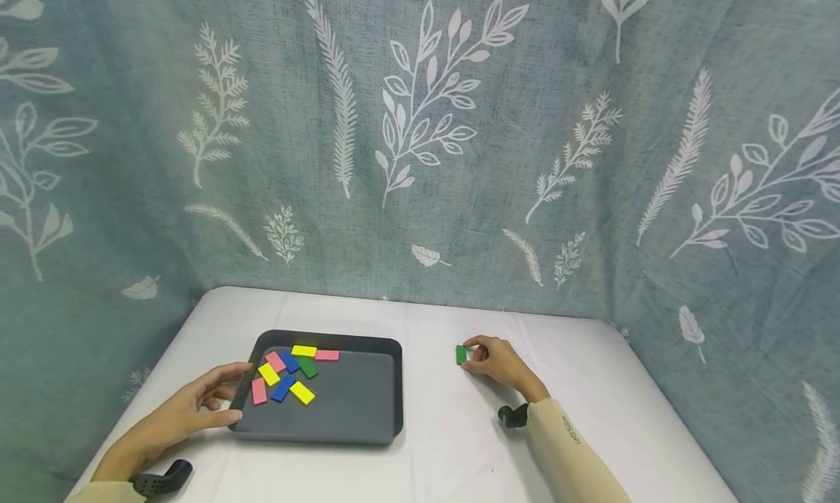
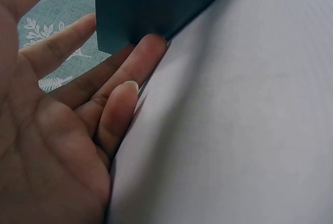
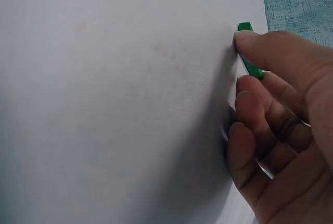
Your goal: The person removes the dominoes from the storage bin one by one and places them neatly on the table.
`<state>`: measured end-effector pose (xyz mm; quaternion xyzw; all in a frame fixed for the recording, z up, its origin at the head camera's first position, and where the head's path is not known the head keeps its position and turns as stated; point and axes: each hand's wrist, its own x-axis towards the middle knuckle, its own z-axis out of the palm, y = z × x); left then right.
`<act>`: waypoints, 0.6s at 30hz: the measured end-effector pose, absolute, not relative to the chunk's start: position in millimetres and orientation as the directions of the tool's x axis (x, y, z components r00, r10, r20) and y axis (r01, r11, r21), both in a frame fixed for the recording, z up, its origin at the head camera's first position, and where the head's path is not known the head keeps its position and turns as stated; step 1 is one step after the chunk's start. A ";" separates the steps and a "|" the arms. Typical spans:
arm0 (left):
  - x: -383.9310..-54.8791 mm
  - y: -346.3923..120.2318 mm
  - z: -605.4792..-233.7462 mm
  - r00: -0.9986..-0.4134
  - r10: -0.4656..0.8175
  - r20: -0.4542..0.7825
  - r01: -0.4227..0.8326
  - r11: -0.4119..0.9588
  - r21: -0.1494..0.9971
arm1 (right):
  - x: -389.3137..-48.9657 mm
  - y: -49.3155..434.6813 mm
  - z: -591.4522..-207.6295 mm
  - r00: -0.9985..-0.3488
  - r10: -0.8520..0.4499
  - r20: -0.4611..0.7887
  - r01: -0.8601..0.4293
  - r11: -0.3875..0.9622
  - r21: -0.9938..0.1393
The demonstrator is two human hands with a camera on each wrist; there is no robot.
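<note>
A small green rectangular block (image 1: 461,354) is pinched between the thumb and fingers of my right hand (image 1: 499,360), low over the white table. In the right wrist view the thumb lies along the green block (image 3: 253,65), while the other fingers curl loosely below. My left hand (image 1: 187,404) is at the left side of a dark grey tray (image 1: 354,401), with relaxed fingers against its outer wall. The left wrist view shows fingertips right at the tray wall (image 2: 151,10). Several yellow, pink, blue and green blocks (image 1: 302,393) lie flat in the tray's left part.
White cloth (image 1: 453,445) covers the table. Teal curtains with white leaf prints (image 1: 420,233) hang behind it and along both sides. A black wrist device (image 1: 164,479) is on the left wrist, and another (image 1: 513,415) on the right.
</note>
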<state>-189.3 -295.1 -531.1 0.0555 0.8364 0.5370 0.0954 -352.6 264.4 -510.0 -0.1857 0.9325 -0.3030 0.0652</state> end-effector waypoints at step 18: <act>-191.0 -295.7 -532.2 -0.975 0.188 -0.119 -0.028 0.428 0.904 | -349.7 263.1 -506.3 -0.916 -0.402 0.018 -0.321 0.703 -0.634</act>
